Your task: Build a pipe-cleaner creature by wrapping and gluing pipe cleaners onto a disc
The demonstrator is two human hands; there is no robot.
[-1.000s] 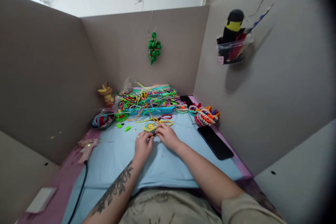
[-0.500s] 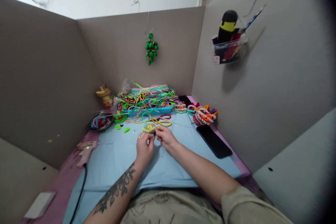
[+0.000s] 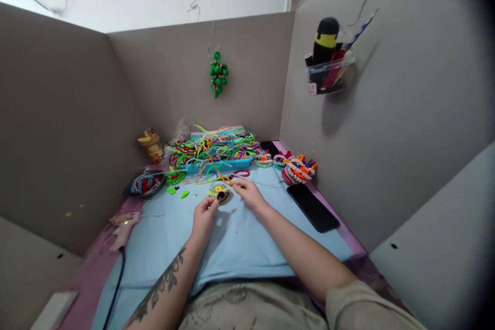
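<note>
Thumb and fingers of my left hand [image 3: 205, 210] pinch the edge of a small black round piece [image 3: 220, 195]. It stands in front of a coiled, multicoloured pipe-cleaner piece [image 3: 214, 190] with a yellow edge, lying on the blue cloth; I cannot tell whether the two touch. To the right, my right hand [image 3: 249, 193] has its fingers closed beside that piece, over the end of some yellow and orange pipe cleaners [image 3: 216, 177]. Whatever lies between the right fingertips is too small to make out.
Behind stands a blue tray [image 3: 232, 164] heaped with pipe cleaners. Finished colourful pieces [image 3: 297, 170] and a black phone [image 3: 313, 208] lie right. At left are a bowl [image 3: 145, 184], green bits [image 3: 184, 194] and a pink glue gun [image 3: 126, 227] with its cord. Grey partitions enclose the table.
My hands, close together before, have drawn apart, the left towards me and the right slightly away. The black round piece now shows in the left fingers. The view has shifted slightly.
</note>
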